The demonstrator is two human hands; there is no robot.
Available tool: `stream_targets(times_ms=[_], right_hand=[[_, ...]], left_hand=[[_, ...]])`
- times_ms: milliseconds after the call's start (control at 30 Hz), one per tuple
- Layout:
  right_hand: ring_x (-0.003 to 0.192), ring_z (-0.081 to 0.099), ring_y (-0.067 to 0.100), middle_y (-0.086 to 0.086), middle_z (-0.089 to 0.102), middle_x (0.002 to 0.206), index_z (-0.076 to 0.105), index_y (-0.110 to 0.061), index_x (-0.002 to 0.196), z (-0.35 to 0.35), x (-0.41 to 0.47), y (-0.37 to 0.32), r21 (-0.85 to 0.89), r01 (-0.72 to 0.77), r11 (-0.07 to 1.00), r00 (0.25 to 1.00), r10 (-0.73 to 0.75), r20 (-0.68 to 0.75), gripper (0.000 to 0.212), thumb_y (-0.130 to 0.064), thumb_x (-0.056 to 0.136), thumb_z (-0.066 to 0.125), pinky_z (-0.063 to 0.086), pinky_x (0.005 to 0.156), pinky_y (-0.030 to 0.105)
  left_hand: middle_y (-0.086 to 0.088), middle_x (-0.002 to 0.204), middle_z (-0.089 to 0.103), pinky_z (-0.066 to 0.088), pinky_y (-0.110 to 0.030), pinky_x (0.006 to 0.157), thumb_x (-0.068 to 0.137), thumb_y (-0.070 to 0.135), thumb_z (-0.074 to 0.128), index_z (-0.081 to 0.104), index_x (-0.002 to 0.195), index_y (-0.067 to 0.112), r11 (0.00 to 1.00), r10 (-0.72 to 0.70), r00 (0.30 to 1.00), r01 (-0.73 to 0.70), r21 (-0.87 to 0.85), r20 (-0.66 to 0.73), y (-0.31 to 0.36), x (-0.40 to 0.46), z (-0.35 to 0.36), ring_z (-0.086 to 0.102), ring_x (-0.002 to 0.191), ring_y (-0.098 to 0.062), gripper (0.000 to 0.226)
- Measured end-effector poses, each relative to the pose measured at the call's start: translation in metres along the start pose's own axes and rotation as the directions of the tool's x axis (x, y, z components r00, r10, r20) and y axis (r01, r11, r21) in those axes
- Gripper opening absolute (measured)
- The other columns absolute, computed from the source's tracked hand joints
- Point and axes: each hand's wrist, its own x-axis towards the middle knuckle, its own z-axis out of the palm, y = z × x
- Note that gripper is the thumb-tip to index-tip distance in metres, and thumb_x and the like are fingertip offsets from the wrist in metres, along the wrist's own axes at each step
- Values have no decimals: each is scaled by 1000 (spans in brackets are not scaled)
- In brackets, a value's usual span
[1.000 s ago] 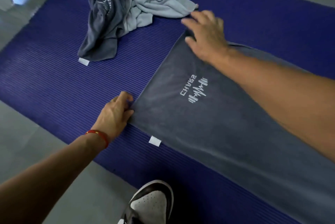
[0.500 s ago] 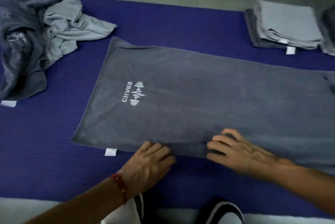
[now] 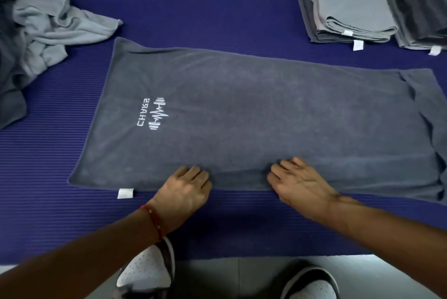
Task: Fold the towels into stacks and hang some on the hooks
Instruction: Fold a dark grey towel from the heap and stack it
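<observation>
A dark grey towel (image 3: pixel 254 114) with a white logo lies spread flat on the blue mat (image 3: pixel 48 177). Its right end is creased and partly folded over. My left hand (image 3: pixel 186 187) grips the towel's near edge with curled fingers, a red string on its wrist. My right hand (image 3: pixel 297 182) lies a short way to the right on the same edge, fingers over the cloth and thumb tucked at the hem. Between the two hands the edge is slightly raised.
A crumpled heap of light grey towel (image 3: pixel 55 25) and dark towel (image 3: pixel 9 85) lies at the mat's far left. Two folded stacks (image 3: pixel 348 10) (image 3: pixel 420 13) sit at the far right. My shoes (image 3: pixel 147 272) (image 3: pixel 312 284) stand on the grey floor by the mat's near edge.
Both hands left the towel's left end and came to the middle of its near long edge. The view swung round to face the towel squarely.
</observation>
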Motion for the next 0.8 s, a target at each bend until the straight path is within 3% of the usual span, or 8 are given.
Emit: stream_targets(times_ms=[167, 267, 433, 567, 700, 800], right_hand=[[63, 61, 26, 0, 59, 68, 46, -21, 94, 0, -6, 5, 93, 52, 994, 998, -48, -46, 32, -27, 66, 60, 50, 67, 37], [57, 61, 23, -3, 57, 66, 43, -23, 95, 1, -14, 8, 123, 132, 984, 991, -130, -25, 41, -25, 61, 67, 51, 63, 32], [68, 62, 24, 1, 60, 86, 49, -19, 105, 11, -16, -4, 80, 120, 989, 993, -119, -28, 51, -21, 64, 78, 52, 59, 37], [70, 59, 28, 5, 56, 91, 54, -13, 108, 13, -11, -16, 69, 118, 991, 992, -115, -42, 61, 4, 54, 78, 54, 59, 41], [67, 57, 27, 2, 49, 85, 52, -18, 95, 2, 5, -13, 127, 82, 988, 994, -72, -85, 58, 3, 49, 81, 50, 51, 41], [69, 57, 26, 1, 45, 90, 47, -21, 94, 0, 7, -9, 179, 66, 982, 995, -52, -81, 53, 0, 59, 81, 48, 48, 43]], left_hand=[[-4, 81, 58, 49, -39, 70, 95, 10, 43, 65, 83, 16, 1000, -19, 1000, 19, 9, -10, 8, -8, -6, 57, 76, -25, 26], [-1, 87, 59, 52, -38, 74, 98, 19, 39, 65, 89, 19, 997, -16, 997, 22, -73, 72, 16, -18, -3, 57, 79, -22, 27], [1, 92, 60, 48, -39, 71, 95, 27, 54, 65, 96, 22, 989, -92, 991, 103, -111, 102, 6, -23, -6, 57, 81, -23, 13], [-2, 94, 64, 51, -43, 68, 90, 20, 57, 69, 99, 19, 978, -196, 975, 203, -58, 107, -9, -42, -15, 61, 81, -27, 14], [-4, 96, 62, 48, -44, 67, 91, 17, 51, 66, 102, 19, 945, -325, 937, 319, 70, 126, -34, -66, -21, 60, 83, -32, 18], [-5, 94, 60, 49, -43, 67, 89, 13, 48, 65, 101, 19, 928, -372, 911, 357, 111, 177, -51, -85, -31, 59, 83, -32, 22]])
